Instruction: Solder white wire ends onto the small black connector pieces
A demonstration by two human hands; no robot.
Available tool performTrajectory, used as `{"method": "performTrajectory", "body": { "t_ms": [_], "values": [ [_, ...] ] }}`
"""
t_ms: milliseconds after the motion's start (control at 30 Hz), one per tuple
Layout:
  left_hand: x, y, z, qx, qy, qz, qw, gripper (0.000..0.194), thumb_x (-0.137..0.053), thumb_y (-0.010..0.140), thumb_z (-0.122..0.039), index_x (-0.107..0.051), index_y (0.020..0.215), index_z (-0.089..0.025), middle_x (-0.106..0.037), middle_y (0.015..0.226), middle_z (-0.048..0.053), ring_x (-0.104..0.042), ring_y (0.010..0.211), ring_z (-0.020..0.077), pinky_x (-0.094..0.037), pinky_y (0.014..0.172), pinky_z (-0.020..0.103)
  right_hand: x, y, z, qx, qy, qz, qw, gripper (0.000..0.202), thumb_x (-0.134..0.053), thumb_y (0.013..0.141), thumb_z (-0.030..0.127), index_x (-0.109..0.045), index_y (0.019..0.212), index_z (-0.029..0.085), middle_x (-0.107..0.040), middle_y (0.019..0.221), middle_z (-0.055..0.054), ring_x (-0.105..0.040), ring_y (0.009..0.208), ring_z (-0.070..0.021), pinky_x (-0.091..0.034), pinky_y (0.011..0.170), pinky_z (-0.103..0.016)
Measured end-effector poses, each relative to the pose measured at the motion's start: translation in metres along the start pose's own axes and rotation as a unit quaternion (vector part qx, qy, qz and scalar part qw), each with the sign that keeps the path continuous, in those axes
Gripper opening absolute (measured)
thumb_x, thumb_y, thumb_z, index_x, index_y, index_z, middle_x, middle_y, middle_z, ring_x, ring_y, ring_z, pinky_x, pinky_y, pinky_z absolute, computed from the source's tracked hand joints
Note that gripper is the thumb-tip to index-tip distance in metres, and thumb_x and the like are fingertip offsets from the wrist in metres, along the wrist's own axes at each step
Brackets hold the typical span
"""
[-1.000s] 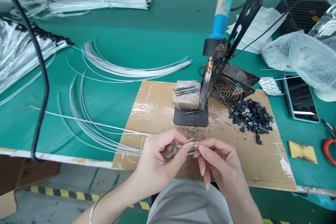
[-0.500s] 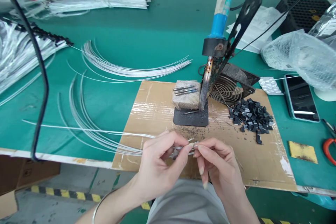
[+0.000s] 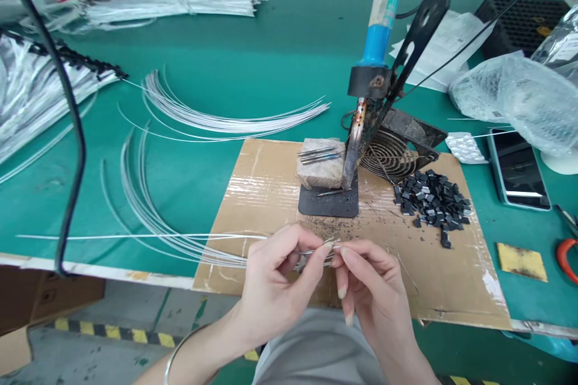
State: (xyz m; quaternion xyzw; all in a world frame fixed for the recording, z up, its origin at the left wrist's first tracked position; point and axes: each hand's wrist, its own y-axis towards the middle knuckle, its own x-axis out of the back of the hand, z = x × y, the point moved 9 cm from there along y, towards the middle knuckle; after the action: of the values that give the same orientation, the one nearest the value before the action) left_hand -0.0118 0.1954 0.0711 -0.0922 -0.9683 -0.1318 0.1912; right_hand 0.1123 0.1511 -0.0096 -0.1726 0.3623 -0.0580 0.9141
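My left hand (image 3: 280,289) is closed around a bundle of thin white wires (image 3: 180,245), its thumb and forefinger pinched near their ends. The wires trail leftward over the cardboard and curve up across the green table. One straighter wire lies across the others, reaching far to the left. My right hand (image 3: 379,289) meets the left fingertips, thumb and forefinger pinched at a wire end; its other fingers hang curled below. What exactly lies between the fingertips is small and partly hidden. Both hands are above the front of the cardboard sheet (image 3: 253,192).
A blue-handled soldering iron (image 3: 383,18) points down beside a block (image 3: 318,175) with thin metal pieces on top. Behind it leans a fan (image 3: 392,150). Small black parts (image 3: 431,201) are heaped at right, near a phone (image 3: 519,168) and a yellow sponge (image 3: 521,261). A black cable (image 3: 74,132) hangs at left.
The long straight wire's far end has shifted left and slightly down, and the wire now lies flatter. Both hands stay almost in place, with the right fingers moved slightly left.
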Motion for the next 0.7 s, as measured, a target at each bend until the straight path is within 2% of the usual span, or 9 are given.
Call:
{"method": "performTrajectory", "body": {
  "t_ms": [333,467,700],
  "values": [
    [0.001,0.001,-0.002,-0.013,0.002,-0.007,1.0,0.016,-0.066,0.092,-0.011,-0.065,0.079,-0.019,-0.057,0.061,-0.007,-0.039,0.046,0.0052,-0.03,0.041,0.018,-0.001,0.001,0.002,0.006,-0.005,-0.003,1.0,0.012,-0.083,0.088,0.035,-0.086,0.091,0.024,-0.076,0.072,-0.001,-0.06,0.045,-0.0066,-0.05,0.035,-0.01],
    [-0.001,-0.002,-0.001,-0.015,0.006,-0.016,1.0,0.016,-0.066,0.093,-0.01,-0.066,0.08,-0.02,-0.06,0.062,-0.005,-0.043,0.047,0.0063,-0.034,0.043,0.018,-0.001,0.001,0.002,0.014,0.002,-0.021,1.0,0.011,-0.084,0.087,0.035,-0.086,0.088,0.024,-0.076,0.071,-0.001,-0.059,0.043,-0.0065,-0.049,0.034,-0.01],
    [-0.002,-0.005,0.002,-0.007,0.003,-0.032,0.999,0.016,-0.066,0.094,-0.011,-0.067,0.081,-0.021,-0.062,0.061,-0.006,-0.043,0.046,0.0063,-0.035,0.043,0.019,-0.01,0.0,0.002,0.048,0.034,-0.046,0.997,0.013,-0.085,0.086,0.036,-0.085,0.083,0.024,-0.071,0.058,0.002,-0.054,0.032,-0.0048,-0.047,0.032,-0.009]
  ]
}}
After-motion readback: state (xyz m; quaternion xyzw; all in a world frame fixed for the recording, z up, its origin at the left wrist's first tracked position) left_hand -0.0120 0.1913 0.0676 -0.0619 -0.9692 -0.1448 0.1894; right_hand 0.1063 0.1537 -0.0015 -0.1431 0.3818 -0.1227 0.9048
